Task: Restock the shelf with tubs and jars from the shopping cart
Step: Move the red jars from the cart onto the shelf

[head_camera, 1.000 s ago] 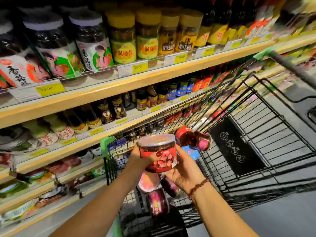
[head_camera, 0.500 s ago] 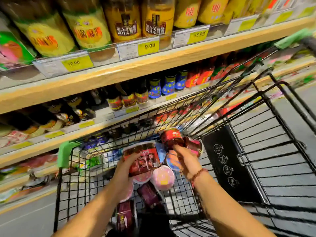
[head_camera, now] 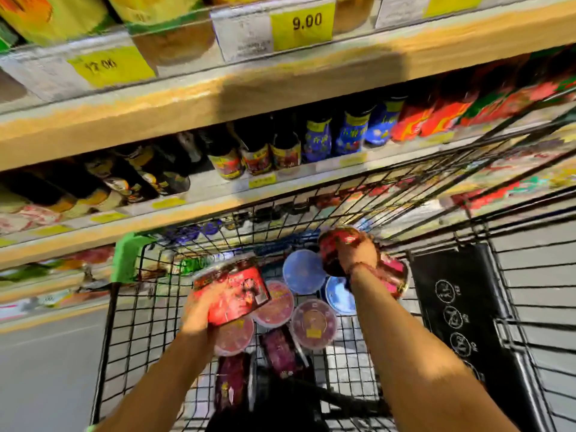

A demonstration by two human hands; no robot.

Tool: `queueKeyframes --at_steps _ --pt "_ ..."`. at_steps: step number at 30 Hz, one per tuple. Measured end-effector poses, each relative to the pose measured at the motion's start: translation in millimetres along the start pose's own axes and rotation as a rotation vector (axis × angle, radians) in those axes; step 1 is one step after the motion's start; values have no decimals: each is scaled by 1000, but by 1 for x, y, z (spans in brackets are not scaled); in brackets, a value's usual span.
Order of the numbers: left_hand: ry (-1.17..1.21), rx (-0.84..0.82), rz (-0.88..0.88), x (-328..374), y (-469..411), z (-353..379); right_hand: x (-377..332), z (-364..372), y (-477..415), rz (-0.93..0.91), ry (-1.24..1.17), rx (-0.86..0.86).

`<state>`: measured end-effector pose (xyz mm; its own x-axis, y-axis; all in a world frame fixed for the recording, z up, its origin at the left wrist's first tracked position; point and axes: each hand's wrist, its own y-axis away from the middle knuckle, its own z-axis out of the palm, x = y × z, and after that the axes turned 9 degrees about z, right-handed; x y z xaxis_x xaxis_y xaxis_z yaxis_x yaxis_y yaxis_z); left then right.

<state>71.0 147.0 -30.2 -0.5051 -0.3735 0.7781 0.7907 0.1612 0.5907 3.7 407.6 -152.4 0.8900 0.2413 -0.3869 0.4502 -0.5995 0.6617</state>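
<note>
since a second ago nothing is shelved: the left grip [head_camera: 199,310] still curls round the red tub [head_camera: 232,289] and the right grip [head_camera: 355,254] round a red jar [head_camera: 338,240], both above the cart's [head_camera: 131,322] shelf-side edge, so placing on the shelf [head_camera: 218,98] likely comes next.

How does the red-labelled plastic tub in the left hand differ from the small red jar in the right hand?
The red-labelled plastic tub is wider and squatter than the small red jar. The left hand grips the tub with its label showing; the right hand covers much of the jar. The tub hangs over pink-lidded tubs, the jar over blue-lidded tubs. Both are red and held over the black wire shopping cart.
</note>
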Motion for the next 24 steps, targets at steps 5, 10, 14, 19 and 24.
queueKeyframes --at_steps 5,10,14,19,24 --pt "4 -65 57 -7 5 -13 -8 -8 23 38 207 8" --pt "-19 -112 41 -13 8 -20 -9 -13 36 96 127 -127" --pt "-35 -110 55 -16 8 -24 -4 -9 41 340 -219 -306" --pt "-16 -94 43 -14 6 -28 7 -4 47 263 -320 -304" --pt "61 -2 10 -9 8 -44 15 4 100 170 -550 -337"
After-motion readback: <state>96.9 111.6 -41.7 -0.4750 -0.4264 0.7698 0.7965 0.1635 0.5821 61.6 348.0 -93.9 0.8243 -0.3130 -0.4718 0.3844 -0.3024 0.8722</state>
